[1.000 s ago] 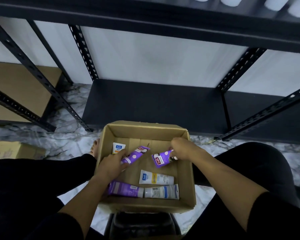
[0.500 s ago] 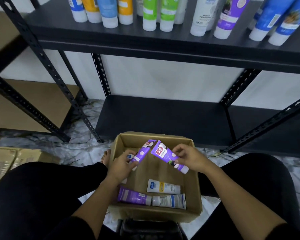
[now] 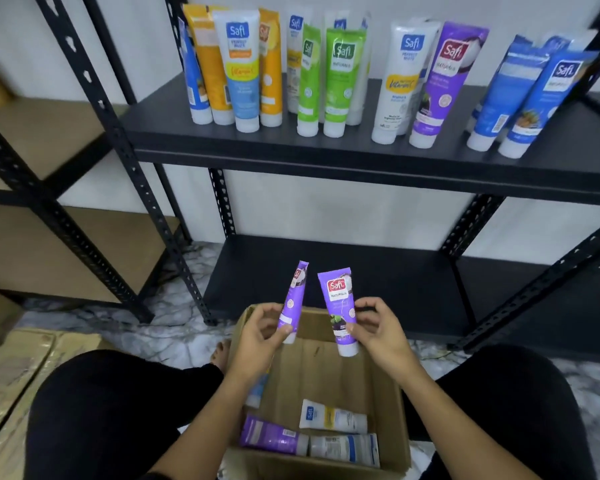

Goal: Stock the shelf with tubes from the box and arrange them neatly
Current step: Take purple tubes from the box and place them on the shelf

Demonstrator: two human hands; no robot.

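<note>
Head view: we pinched one purple tube [image 3: 292, 302] per hand, caps down, for standing beside the shelf's purple tube [image 3: 442, 85] at one o'clock; left hand [image 3: 257, 336], right hand [image 3: 378, 329].

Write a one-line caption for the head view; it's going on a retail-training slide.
Left hand and right hand each lift a purple tube above the open box, below a shelf of standing tubes.

left hand [image 3: 257, 336]: grips purple tube [image 3: 293, 303] | right hand [image 3: 378, 329]: grips second purple tube [image 3: 340, 308] | both above box [image 3: 392, 393]
</note>
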